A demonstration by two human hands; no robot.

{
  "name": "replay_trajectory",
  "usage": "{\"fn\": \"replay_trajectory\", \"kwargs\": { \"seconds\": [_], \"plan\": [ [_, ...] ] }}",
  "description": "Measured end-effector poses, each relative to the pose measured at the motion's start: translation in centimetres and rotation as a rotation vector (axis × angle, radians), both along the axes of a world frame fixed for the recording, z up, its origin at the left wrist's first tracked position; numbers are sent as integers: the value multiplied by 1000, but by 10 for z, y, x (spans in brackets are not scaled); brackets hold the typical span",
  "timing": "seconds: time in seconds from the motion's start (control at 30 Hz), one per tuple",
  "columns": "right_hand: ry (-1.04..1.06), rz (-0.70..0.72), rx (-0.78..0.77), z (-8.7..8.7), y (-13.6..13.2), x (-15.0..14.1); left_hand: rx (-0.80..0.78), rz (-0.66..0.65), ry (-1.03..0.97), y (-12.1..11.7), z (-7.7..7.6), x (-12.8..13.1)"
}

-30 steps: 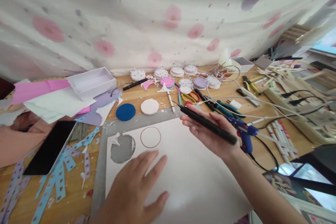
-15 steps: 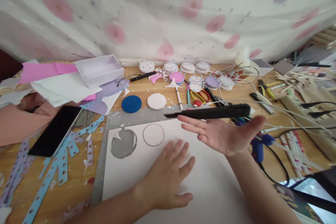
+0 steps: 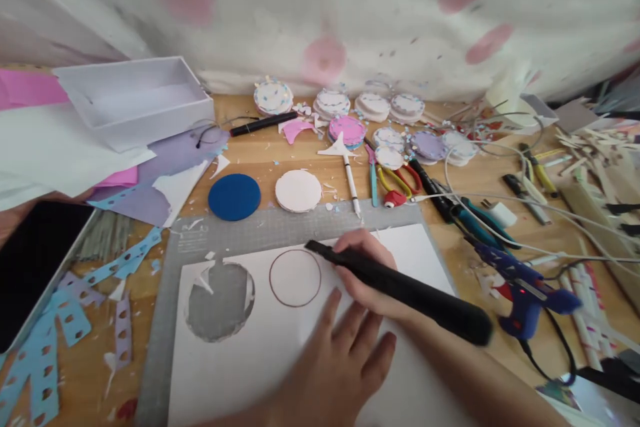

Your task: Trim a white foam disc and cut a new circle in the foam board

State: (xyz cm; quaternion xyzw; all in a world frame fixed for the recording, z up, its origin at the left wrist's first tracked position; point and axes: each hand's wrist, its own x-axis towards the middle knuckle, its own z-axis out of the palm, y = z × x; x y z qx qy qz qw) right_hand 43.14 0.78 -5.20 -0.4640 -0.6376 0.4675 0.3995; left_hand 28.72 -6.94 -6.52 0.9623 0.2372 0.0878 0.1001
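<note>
A white sheet (image 3: 240, 360) lies on a grey cutting mat (image 3: 235, 233). It has a round cut-out hole (image 3: 219, 300) and, to its right, a drawn brown circle (image 3: 295, 277). My right hand (image 3: 367, 277) grips a long black pen-like tool (image 3: 400, 290), whose tip sits at the circle's upper right edge. My left hand (image 3: 335, 363) lies flat on the sheet just below the circle, fingers spread, holding nothing.
Behind the mat lie a blue disc (image 3: 234, 196), a white disc (image 3: 299, 190), stacks of decorated round pieces (image 3: 345, 110), scissors (image 3: 395, 180), pliers and cables. A blue glue gun (image 3: 525, 283) lies at right. A white box (image 3: 133, 100), papers and a black phone (image 3: 30, 260) are at left.
My right hand has closed on the tool and come down from mid-air to the drawn circle. My left hand stays flat on the sheet. The camera has moved closer and lower.
</note>
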Motion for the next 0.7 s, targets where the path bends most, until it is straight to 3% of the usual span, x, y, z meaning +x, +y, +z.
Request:
{"fn": "replay_trajectory", "kwargs": {
  "seconds": [0.1, 0.23, 0.47, 0.7],
  "plan": [
    [-51, 29, 115, -5, -1, 5, 109, 20, -40, -1, -11, 3],
    [-60, 111, 136, -4, 5, 6, 181, 62, -117, -2, -23, 7],
    [-50, 85, 81, -1, 7, 3, 135, 70, -140, 3, -20, 10],
    [-83, 131, 170, -4, 2, 2, 85, 126, -181, -6, -28, 15]
  ]
}}
